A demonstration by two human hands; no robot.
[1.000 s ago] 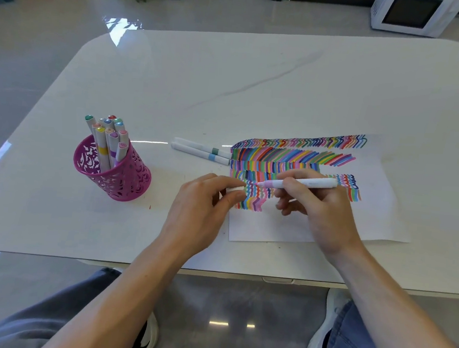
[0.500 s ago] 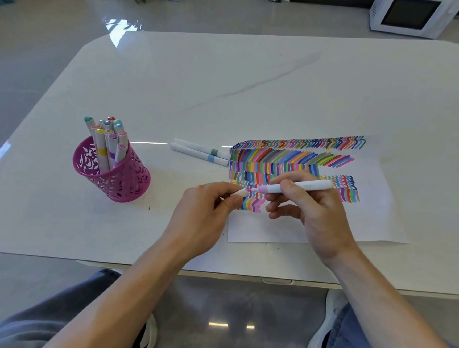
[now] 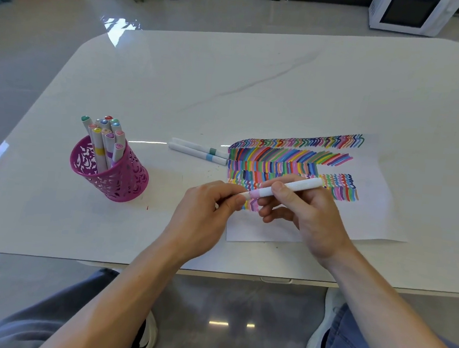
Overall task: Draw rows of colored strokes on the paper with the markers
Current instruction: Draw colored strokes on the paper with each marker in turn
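Several markers stand in a pink mesh cup at the left of the white table. Two capped markers lie side by side, touching the paper's left edge. Left hand pinches the pink-banded end of a white marker. Right hand curls its fingers round the barrel, above the lowest strokes. The paper lies flat, with rows of coloured strokes across it.

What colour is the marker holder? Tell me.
Magenta pink, with a cut-out lattice pattern; the marker holder shows best in the head view.
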